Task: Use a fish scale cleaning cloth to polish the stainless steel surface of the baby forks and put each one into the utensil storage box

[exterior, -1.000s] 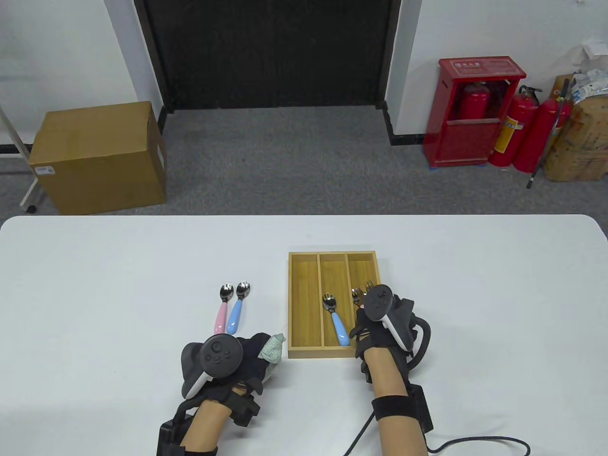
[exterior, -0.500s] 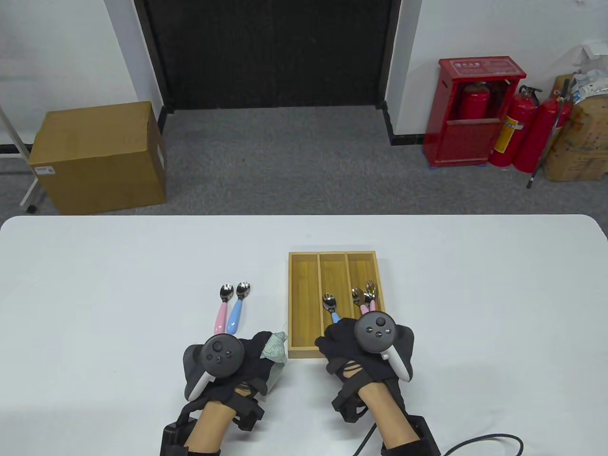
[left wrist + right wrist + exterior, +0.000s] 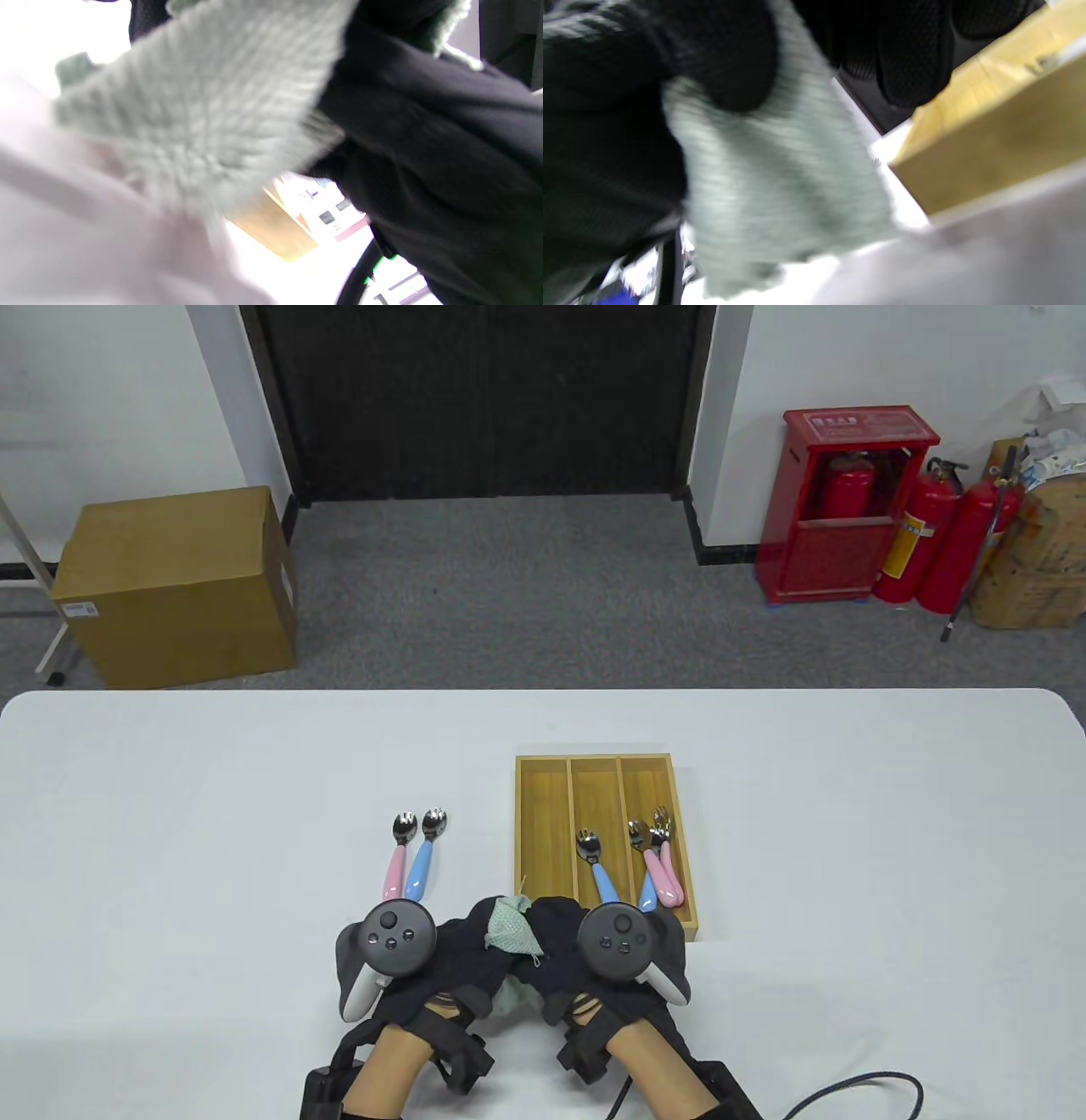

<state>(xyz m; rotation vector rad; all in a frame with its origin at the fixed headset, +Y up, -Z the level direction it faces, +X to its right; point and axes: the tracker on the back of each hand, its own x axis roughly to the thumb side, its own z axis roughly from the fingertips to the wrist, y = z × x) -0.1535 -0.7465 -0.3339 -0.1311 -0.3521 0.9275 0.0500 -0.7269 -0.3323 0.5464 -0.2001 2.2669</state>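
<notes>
Low in the middle of the table view my two hands meet on the green fish scale cloth. My left hand grips it, and my right hand has its fingers curled on its other side. Up close the cloth fills the left wrist view, and the same cloth hangs under my right fingers. The wooden storage box holds a blue fork in its middle slot and pink and blue forks in its right slot. A pink fork and a blue fork lie on the table left of the box.
The white table reaches far to either side. The box's near edge lies right beside my right hand. A black cable trails from my right wrist. Beyond the table stand a cardboard box and fire extinguishers.
My right hand drew back out of the box's right slot, leaving a pink fork there, and moved left to join the left hand on the cloth. The left hand barely shifted.
</notes>
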